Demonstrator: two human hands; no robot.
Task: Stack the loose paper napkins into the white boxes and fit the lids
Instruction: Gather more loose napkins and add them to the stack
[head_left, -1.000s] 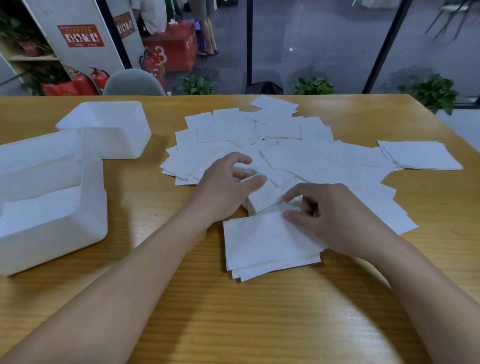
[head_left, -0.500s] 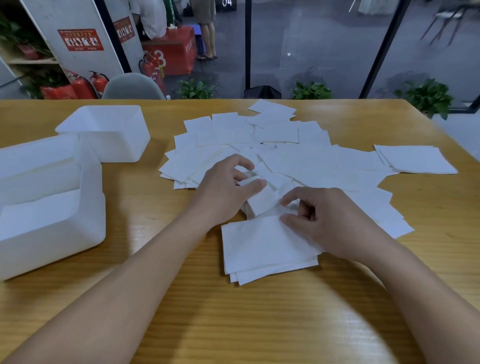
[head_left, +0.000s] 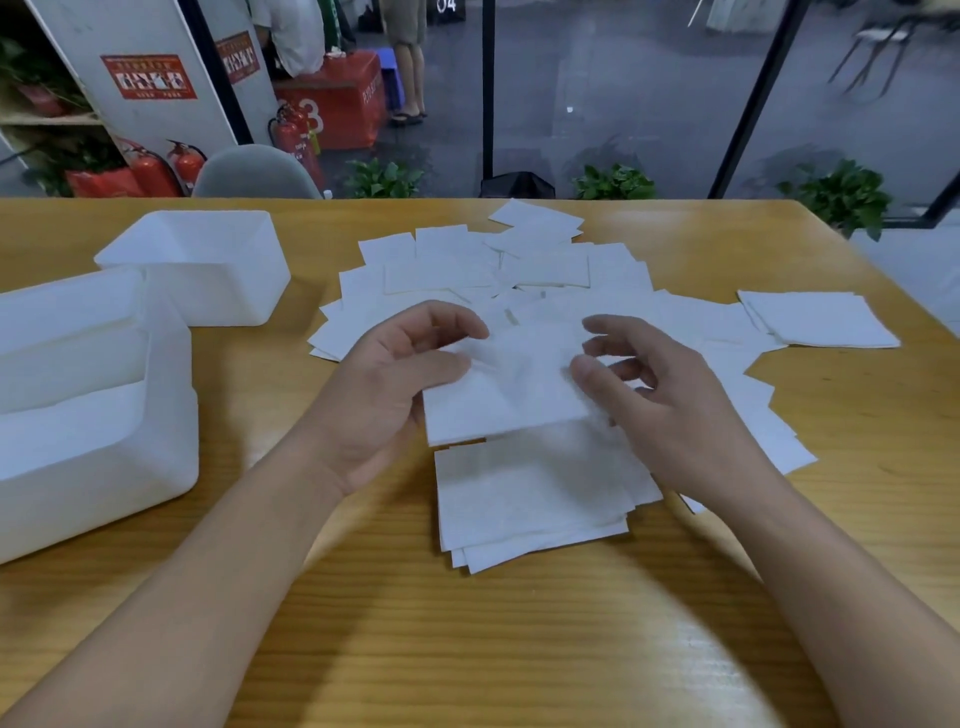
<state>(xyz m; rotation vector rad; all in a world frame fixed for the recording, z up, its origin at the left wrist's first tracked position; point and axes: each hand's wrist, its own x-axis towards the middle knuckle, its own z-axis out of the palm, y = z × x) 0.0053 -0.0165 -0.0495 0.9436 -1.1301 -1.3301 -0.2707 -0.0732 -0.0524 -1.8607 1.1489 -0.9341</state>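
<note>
Left hand (head_left: 400, 384) pinches the left edge of a single napkin (head_left: 511, 387), thumb on top, fingers curled under. Right hand (head_left: 670, 400) holds the right edge the same way, thumb on the sheet, the other fingers loosely spread. Napkin is lifted clear of the table (head_left: 467, 649), held roughly flat between both hands, a bit motion-blurred.

Directly below it: a small squared-up pile (head_left: 530, 499) near the table's front edge, a few sheets, corners slightly fanned.

Step in hand, as I read it: gathering loose sheets into that pile before boxing. Nothing lidded yet. Next move probably sets the held sheet down onto the pile; needs edges lined up, since thin tissue slides and folds easily.

Beyond the hands: the loose spread (head_left: 519, 270) covers the table's middle, overlapping flat squares, many left. A separate neat stack (head_left: 821, 319) sits well apart to the right.

Left side: near white box (head_left: 98, 467) open, with what looks like white napkins already inside (can't tell how full). Behind it a second white piece (head_left: 202, 265), open side up, looks empty; box or lid, can't tell.
</note>
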